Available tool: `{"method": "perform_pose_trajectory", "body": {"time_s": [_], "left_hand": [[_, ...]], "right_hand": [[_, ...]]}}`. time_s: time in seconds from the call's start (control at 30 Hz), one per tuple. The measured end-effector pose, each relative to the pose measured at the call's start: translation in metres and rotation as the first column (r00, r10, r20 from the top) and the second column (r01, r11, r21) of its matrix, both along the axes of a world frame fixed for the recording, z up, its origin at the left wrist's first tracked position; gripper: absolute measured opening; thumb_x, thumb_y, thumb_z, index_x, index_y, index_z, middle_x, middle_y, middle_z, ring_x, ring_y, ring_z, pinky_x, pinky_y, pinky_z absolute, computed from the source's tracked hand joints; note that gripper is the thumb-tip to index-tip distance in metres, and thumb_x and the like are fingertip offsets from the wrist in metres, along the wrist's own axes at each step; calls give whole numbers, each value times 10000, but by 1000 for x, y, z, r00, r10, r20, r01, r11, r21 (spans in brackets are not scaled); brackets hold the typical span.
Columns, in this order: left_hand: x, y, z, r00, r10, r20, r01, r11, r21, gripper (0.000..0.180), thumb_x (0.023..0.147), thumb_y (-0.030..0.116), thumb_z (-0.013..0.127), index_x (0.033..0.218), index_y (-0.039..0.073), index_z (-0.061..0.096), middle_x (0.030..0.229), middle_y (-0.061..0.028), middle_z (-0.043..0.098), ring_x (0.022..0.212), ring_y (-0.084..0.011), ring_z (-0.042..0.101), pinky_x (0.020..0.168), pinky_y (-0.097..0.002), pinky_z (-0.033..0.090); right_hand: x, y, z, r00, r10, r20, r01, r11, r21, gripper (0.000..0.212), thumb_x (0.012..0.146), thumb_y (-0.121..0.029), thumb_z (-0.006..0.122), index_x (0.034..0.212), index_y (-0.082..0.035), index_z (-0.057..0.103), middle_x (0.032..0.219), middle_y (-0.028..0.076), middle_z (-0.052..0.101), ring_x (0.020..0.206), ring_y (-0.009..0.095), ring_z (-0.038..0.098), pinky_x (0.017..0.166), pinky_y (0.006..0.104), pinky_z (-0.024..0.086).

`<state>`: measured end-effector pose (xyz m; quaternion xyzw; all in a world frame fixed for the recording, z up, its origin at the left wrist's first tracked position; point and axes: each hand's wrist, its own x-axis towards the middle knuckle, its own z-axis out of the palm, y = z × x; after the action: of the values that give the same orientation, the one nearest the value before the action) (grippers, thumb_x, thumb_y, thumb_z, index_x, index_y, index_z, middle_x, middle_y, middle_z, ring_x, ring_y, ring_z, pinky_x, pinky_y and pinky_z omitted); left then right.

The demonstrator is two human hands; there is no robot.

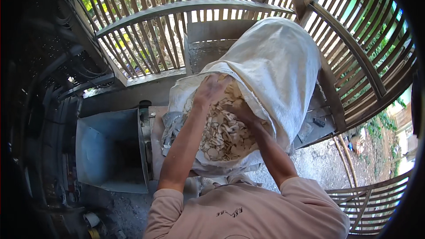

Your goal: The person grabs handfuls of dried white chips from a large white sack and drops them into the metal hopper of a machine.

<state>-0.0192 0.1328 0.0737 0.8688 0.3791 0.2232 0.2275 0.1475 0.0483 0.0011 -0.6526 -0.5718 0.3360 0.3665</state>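
A large white woven sack (283, 57) lies on its side, its mouth turned toward me. Pale, dry, flat slices (228, 130) fill the opening and look like dried root chips. Both my arms reach into the mouth. My left hand (213, 87) is at the upper part of the opening, over the chips and close to the sack's rim; its fingers are blurred. Lower and to the right, my right hand (241, 109) is among the chips, with its fingers in shadow and mostly hidden. Whether either hand grips chips does not show.
Left of the sack stands an open square metal hopper (144, 150), dark inside. The sack rests on a wooden surface (156, 139). Slatted wooden walls (150, 35) curve round behind and to the right. Coiled black cables (66, 15) hang at the far left. A small dark object (318, 122) lies right of the sack.
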Motion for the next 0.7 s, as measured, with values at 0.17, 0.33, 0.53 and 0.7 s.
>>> {"method": "perform_pose_trajectory", "body": {"time_s": [0.17,0.33,0.53,0.7], "left_hand": [[15,28,30,937,349,25,-333,911,-244,553,868,546,610,1140,73,703,1203,-195,670,1120,-371,641,976,-435,507],[22,61,13,765,618,-181,-628,778,3,561,812,571,649,997,52,753,1016,-211,720,1012,-358,692,869,-426,557],[-18,25,-34,898,417,144,-404,908,-111,355,822,345,695,980,31,743,922,-206,720,912,-332,714,836,-413,553],[-21,-140,-79,715,650,258,-676,737,17,484,877,286,685,1272,12,629,1278,-238,612,1233,-339,564,1036,-450,412]], "right_hand": [[-42,27,25,940,288,184,-141,817,-558,898,761,-555,746,1390,19,460,1280,242,602,1193,348,571,1078,409,410],[3,20,54,854,474,214,-480,877,-28,798,820,-544,703,1362,12,519,1235,220,634,1075,303,643,992,407,476],[44,8,51,930,366,-46,-368,911,-189,837,767,-495,787,1383,-7,499,1286,255,597,1176,314,592,1034,408,450],[23,-19,-24,782,404,475,-441,897,-37,1286,594,-612,855,1530,3,224,1490,300,369,1386,378,393,1155,438,319]]}}
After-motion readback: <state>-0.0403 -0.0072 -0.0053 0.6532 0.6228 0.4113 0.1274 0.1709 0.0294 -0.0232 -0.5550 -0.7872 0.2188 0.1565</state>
